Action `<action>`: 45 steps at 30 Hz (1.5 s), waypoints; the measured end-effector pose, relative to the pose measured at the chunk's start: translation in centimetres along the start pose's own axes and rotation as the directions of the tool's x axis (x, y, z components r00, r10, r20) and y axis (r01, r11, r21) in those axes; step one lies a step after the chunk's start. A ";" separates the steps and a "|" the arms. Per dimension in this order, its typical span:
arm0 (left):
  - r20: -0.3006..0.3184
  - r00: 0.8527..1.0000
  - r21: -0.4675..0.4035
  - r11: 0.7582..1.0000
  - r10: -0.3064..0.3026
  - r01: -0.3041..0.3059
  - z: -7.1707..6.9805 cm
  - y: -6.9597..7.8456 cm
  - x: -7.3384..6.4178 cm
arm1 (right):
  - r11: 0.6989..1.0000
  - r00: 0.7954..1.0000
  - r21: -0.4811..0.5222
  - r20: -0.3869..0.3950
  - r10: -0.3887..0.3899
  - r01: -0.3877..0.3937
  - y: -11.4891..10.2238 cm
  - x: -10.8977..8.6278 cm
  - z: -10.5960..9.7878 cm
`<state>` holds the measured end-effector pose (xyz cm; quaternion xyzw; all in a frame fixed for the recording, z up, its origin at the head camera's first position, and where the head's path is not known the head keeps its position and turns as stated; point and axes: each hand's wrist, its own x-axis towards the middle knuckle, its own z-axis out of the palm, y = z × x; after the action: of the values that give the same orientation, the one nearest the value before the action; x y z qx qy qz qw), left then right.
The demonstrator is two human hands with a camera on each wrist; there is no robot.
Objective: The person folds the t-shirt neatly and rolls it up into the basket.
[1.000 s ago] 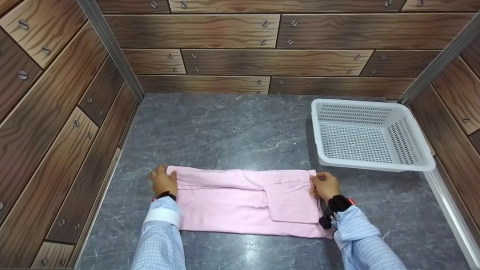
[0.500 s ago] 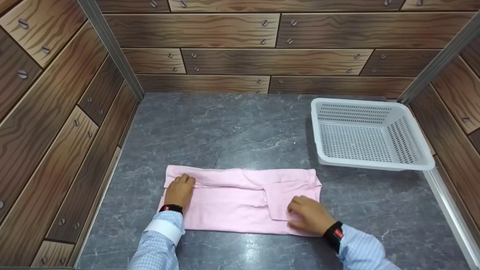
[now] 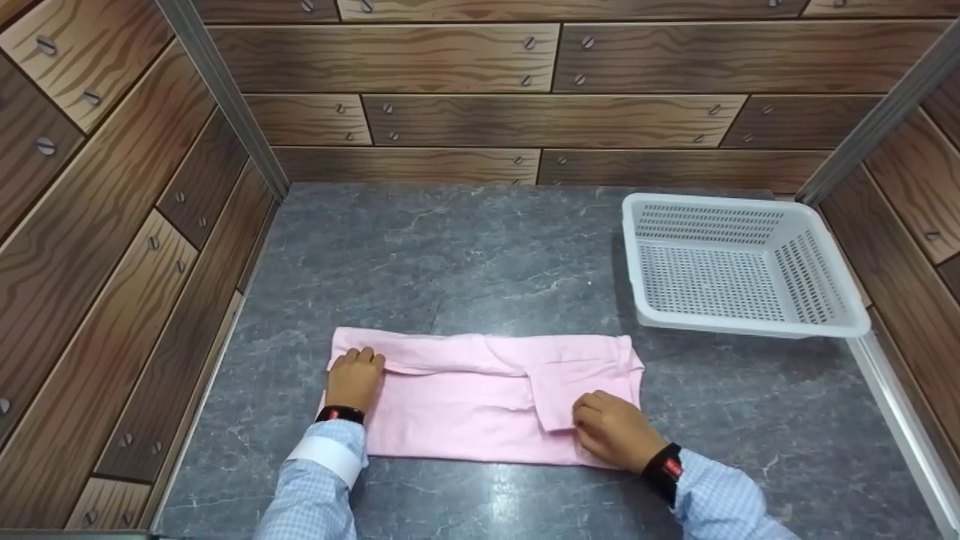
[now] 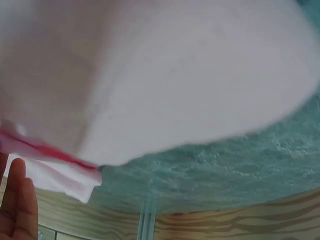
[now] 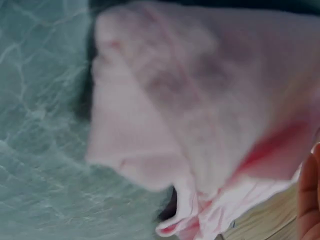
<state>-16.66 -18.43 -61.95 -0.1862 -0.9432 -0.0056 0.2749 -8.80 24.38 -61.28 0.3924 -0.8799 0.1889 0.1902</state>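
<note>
centrally, in the head view, a folded pink cloth (image 3: 450,412) is spread along the near part of the grey marbled worktop (image 3: 450,262). its left end is covered by the left hand (image 3: 354,381), held palm down with bent fingers (image 3: 366,356); whether cloth is pinched there cannot be told, as the thumb is hidden. near the right end, a flap (image 3: 551,397) of the cloth is pinched by the right hand (image 3: 619,429). the hands are held well apart. a white perforated basket (image 3: 746,327) is placed at the far right, apart from the cloth. the worktop is enclosed by wood-patterned walls (image 3: 382,60).

in the left wrist view, most of the frame is filled by blurred pale cloth, and a red-pink fold is seen just above two fingers at the lower left.

in the right wrist view, blurred cloth is bunched over the worktop, and a deep red fold is shown near the fingers at the right edge.
</note>
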 end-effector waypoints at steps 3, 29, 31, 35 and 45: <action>-0.066 0.997 -0.004 1.000 0.028 -0.028 0.2 -0.5 -0.1 | 0.997 0.999 0.073 -0.032 0.001 0.002 -0.1 0.2 -0.8; 0.420 0.906 -0.244 0.955 -0.052 0.167 2.2 4.9 -1.6 | 0.828 0.797 -0.182 0.225 0.560 -0.530 1.7 0.3 1.6; 0.461 0.885 -0.242 0.951 -0.061 0.192 2.6 5.0 -1.9 | 0.819 0.783 -0.181 0.241 0.573 -0.544 1.6 0.0 2.0; 0.499 0.863 -0.220 0.951 -0.079 0.215 3.0 5.0 -2.4 | 0.815 0.776 -0.180 0.247 0.580 -0.551 1.6 -0.4 2.4; 0.533 0.834 -0.178 0.945 -0.143 0.276 3.6 4.6 -2.0 | 0.833 0.787 -0.150 0.275 0.553 -0.533 4.0 0.8 3.2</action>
<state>-15.28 -14.42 -66.44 -0.1085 -0.9886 -0.1037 -0.0137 -12.94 24.80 -64.34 0.1409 -0.9795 0.1437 0.0015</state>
